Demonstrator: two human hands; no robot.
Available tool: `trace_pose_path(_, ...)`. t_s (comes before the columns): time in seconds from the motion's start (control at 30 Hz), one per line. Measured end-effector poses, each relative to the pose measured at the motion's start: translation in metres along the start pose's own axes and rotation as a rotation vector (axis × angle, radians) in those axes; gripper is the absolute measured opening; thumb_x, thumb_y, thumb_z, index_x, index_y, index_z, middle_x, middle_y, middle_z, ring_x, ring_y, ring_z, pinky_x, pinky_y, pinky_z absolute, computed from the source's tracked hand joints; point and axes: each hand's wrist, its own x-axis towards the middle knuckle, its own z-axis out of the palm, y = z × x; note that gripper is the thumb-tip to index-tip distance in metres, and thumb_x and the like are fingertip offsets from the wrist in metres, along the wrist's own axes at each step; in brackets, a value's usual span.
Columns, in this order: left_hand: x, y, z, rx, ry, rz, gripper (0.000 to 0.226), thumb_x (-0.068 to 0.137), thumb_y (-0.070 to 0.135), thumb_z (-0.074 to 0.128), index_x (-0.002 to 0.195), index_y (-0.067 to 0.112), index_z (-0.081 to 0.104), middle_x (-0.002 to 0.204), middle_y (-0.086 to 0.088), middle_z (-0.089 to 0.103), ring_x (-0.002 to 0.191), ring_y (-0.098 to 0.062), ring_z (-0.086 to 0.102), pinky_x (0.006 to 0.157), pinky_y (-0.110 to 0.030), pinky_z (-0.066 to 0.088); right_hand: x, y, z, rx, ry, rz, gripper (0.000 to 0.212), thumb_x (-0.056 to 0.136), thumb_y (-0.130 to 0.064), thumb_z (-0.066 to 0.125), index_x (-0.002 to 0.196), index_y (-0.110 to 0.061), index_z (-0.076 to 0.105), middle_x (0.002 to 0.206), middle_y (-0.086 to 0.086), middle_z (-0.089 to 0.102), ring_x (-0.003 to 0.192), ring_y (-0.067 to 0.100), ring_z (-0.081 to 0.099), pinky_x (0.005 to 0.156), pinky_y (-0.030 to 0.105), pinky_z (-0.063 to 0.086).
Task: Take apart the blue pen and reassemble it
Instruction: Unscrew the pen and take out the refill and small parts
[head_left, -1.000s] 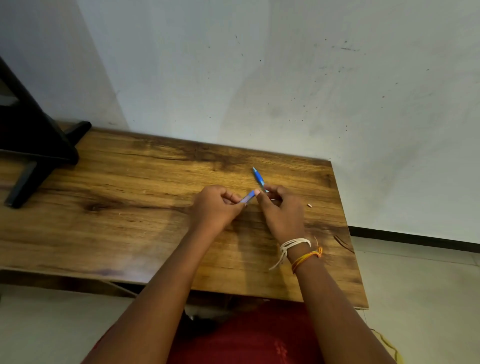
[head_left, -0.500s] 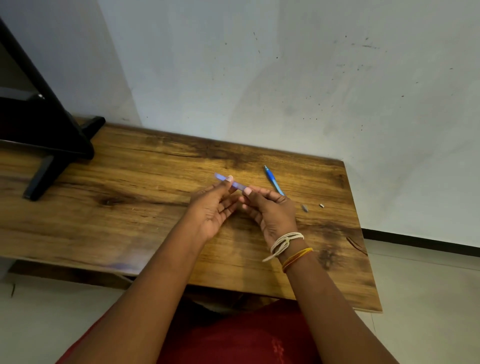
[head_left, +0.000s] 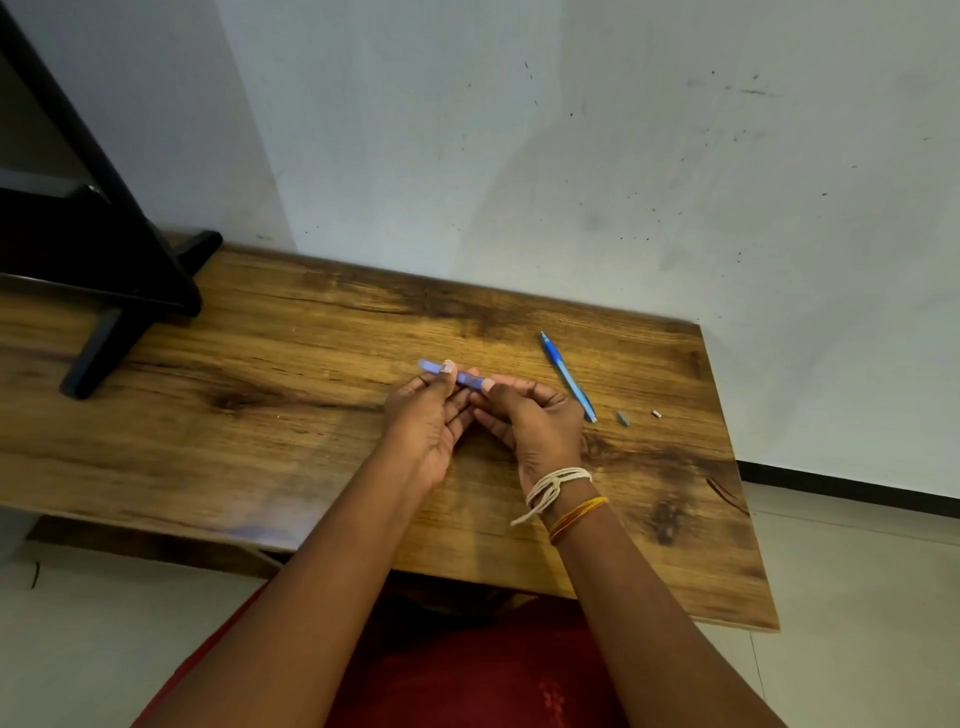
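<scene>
Hands, left hand (head_left: 423, 415) and right hand (head_left: 530, 421), pinch unmarked blue barrel (head_left: 451, 372).

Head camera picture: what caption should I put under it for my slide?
Both hands hold a blue pen barrel over the wooden table; its refill and small parts lie beside.

Pen barrel (head_left: 451, 373) held betw left hand (head_left: 431, 415) & right hand (head_left: 530, 421) over table (head_left: 260, 415) centre; refill (head_left: 569, 377) lies on table right of hands, 2 small bits (head_left: 622, 418) further right; stand (head_left: 98, 291) far left
</scene>
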Motion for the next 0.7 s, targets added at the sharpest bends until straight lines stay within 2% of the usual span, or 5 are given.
trace_pose_path(0.13, 0.0, -0.0004, 0.0013, -0.037, 0.013, 0.002, 0.013, 0.095, 0.012, 0.052, 0.086, 0.008, 0.06, 0.081, -0.009, 0.067, 0.054, -0.007, 0.068, 0.056, -0.019, 0.057, 0.0007, 0.0028, 0.002, -0.029, 0.025, -0.041, 0.003, 0.079, 0.006, 0.069, 0.081, 0.004, 0.07, 0.08, 0.019, 0.071, 0.063, 0.016, 0.071, 0.061, 0.026, 0.06)
trace_pose_path(0.3, 0.0011, -0.0027, 0.0009, -0.073, 0.041, -0.026, 0.012, 0.096, 0.013, 0.051, 0.088, 0.009, 0.058, 0.084, -0.009, 0.066, 0.062, -0.011, 0.066, 0.057, -0.021, 0.056, 0.0005, 0.0072, 0.0041, -0.046, 0.053, -0.083, 0.006, 0.078, 0.005, 0.071, 0.078, -0.001, 0.072, 0.084, 0.02, 0.072, 0.069, 0.022, 0.071, 0.064, 0.027, 0.061)
trace_pose_path(0.47, 0.0009, -0.003, 0.002, -0.105, 0.05, -0.033, 0.011, 0.095, 0.012, 0.052, 0.087, 0.009, 0.058, 0.083, -0.009, 0.066, 0.058, -0.01, 0.067, 0.059, -0.021, 0.057, 0.0003, 0.0073, 0.0041, -0.006, 0.056, -0.062, 0.005, 0.078, 0.006, 0.071, 0.081, 0.001, 0.071, 0.081, 0.018, 0.072, 0.068, 0.02, 0.071, 0.065, 0.028, 0.061)
trace_pose_path(0.6, -0.0005, -0.0032, 0.0027, -0.144, 0.049, -0.032, 0.012, 0.096, 0.012, 0.051, 0.087, 0.008, 0.058, 0.085, -0.012, 0.067, 0.074, -0.015, 0.068, 0.062, -0.025, 0.059, -0.0007, 0.0048, 0.0043, 0.073, 0.053, -0.032, 0.008, 0.08, 0.007, 0.068, 0.078, -0.001, 0.069, 0.073, 0.013, 0.072, 0.063, 0.017, 0.071, 0.06, 0.026, 0.06)
trace_pose_path(0.7, -0.0001, 0.0011, 0.0019, -0.164, 0.034, -0.029, 0.017, 0.099, 0.014, 0.046, 0.088, 0.005, 0.056, 0.087, -0.016, 0.067, 0.081, -0.021, 0.068, 0.058, -0.025, 0.058, 0.002, 0.0012, 0.0013, 0.186, 0.035, 0.021, 0.007, 0.082, 0.007, 0.065, 0.08, 0.0, 0.066, 0.065, 0.01, 0.072, 0.059, 0.016, 0.071, 0.053, 0.025, 0.059)
